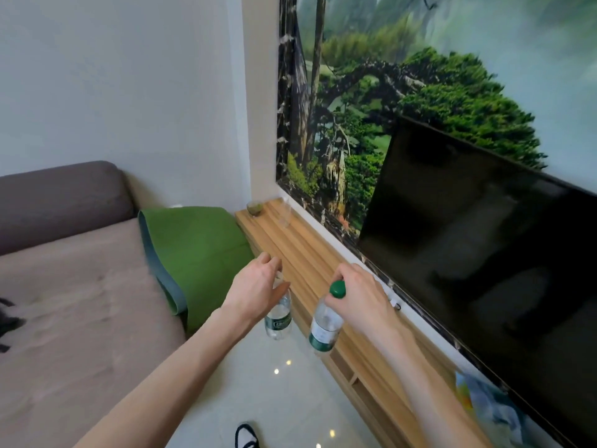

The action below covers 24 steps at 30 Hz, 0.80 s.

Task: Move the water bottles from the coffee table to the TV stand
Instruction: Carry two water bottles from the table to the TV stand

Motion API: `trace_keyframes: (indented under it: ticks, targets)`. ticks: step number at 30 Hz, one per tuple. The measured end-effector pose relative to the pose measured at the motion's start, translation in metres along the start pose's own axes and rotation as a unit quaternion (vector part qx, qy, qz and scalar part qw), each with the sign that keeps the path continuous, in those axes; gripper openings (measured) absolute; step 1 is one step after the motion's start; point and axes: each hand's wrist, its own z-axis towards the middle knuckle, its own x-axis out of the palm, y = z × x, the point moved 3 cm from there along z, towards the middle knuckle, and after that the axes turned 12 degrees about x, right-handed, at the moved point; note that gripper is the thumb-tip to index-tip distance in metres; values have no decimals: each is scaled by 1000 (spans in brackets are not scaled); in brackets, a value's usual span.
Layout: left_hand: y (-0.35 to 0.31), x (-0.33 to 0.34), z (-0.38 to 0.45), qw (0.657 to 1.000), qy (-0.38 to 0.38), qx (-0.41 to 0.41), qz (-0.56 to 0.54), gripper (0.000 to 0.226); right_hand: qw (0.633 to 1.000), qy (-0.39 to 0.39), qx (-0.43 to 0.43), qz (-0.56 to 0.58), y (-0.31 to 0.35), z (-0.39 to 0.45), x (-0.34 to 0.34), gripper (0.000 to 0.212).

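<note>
My left hand [256,287] grips the neck of a clear water bottle [278,318] with a green label, hanging over the floor just in front of the wooden TV stand [310,253]. Its cap is hidden by my fingers. My right hand [358,294] grips a second clear water bottle [324,326] by the neck, under its green cap [337,289]. That bottle hangs tilted at the front edge of the stand, not resting on it.
A black TV [478,240] hangs above the stand against a forest mural. A small glass bowl [255,208] and a clear glass [285,216] sit at the stand's far end. A grey sofa [74,286] with a green cushion [197,253] lies left. Glossy floor below.
</note>
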Motion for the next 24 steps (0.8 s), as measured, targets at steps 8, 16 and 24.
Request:
trace_keyframes:
  ticks: [8,16,24]
  targets:
    - [84,11,122,999,21,42,-16,32,999,-6,44,1,25,126,16,29]
    - [149,34,200,998,51,42,-22,33,997,-26,79,1,44,234,27,27]
    - [198,85,287,995,80,38,-45,28,996,-14,90,-19,42,339,52,30]
